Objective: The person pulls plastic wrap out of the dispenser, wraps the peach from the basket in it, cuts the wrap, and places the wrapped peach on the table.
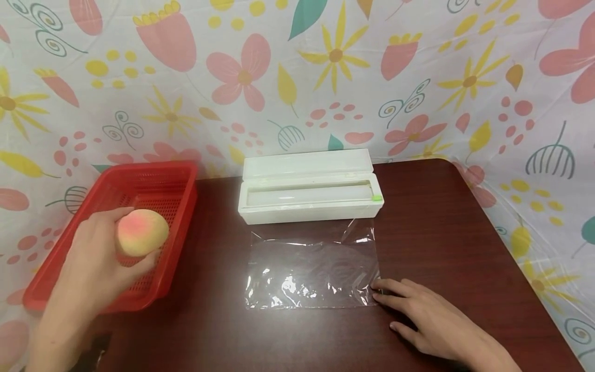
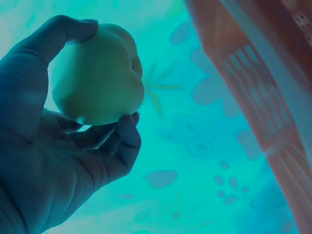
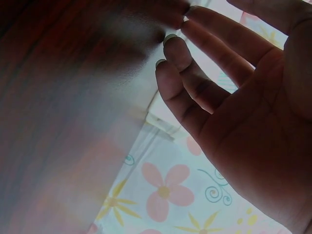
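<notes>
Holding peach (image 1: 142,232) over red basket (image 1: 181,227), touching film edge

Pinching the peach between thumb and curled fingers of the left hand (image 1: 95,258). Seen in the head view in front of the basket's opening — can't tell height above its floor. Looking near-round, slightly longer left to right in the head view. Turned with the pink blush to the upper left and pale yellow to the right; showing a groove on the right side in the left wrist view.

Resting the right hand (image 1: 427,318) with fingertips at the lower right edge of the clear film (image 1: 313,268), fingers mostly straight and thumb set apart. Can't tell whether pressing the film or only brushing it. Spread flat on the table (image 1: 432,222), with the film's long side running left to right. Lying parallel behind it: white box (image 1: 309,213), with lid tipped back, roll (image 1: 309,196) lengthwise inside and green tab (image 1: 377,198) at the right end.

Hidden behind the left hand: peach's left edge, part of the basket. Can't make out the join between film and box. Cropped in the left wrist view: the basket; tinted cyan throughout, so no true colours. Dark and blurred at the right wrist — can't pick out the film there.
</notes>
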`<state>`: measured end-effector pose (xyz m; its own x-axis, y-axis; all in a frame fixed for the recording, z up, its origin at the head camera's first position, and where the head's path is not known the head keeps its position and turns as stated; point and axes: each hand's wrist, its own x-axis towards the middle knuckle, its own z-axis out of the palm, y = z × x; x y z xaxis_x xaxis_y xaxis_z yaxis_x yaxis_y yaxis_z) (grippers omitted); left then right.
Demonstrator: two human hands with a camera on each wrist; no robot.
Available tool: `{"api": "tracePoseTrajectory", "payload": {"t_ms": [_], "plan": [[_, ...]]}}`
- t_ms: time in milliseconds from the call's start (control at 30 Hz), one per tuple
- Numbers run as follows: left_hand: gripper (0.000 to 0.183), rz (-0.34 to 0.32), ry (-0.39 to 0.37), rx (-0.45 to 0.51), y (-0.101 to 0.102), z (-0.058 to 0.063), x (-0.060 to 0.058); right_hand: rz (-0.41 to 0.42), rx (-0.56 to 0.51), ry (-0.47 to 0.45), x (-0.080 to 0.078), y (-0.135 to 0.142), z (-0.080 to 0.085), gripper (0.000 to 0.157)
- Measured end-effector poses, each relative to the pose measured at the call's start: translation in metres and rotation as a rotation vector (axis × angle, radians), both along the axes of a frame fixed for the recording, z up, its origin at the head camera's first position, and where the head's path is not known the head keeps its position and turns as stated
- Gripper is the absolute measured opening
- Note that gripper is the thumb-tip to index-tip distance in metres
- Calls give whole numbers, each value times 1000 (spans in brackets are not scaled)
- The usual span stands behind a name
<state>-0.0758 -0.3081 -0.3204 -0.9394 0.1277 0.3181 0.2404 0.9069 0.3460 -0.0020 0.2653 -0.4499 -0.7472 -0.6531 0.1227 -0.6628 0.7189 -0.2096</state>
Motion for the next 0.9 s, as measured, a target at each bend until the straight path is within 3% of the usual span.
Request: {"api": "tracePoseTrajectory", "payload": {"t_ms": [267, 633, 900], "plan": [[88, -153, 98, 26, 36, -3, 2, 10, -21, 26, 1, 1, -2, 60], [90, -262, 84, 15, 73, -17, 4, 9, -10, 12, 1, 1, 1, 59], [82, -366, 105, 36, 95, -24, 0, -5, 16, -35, 0, 0, 3, 56]]}}
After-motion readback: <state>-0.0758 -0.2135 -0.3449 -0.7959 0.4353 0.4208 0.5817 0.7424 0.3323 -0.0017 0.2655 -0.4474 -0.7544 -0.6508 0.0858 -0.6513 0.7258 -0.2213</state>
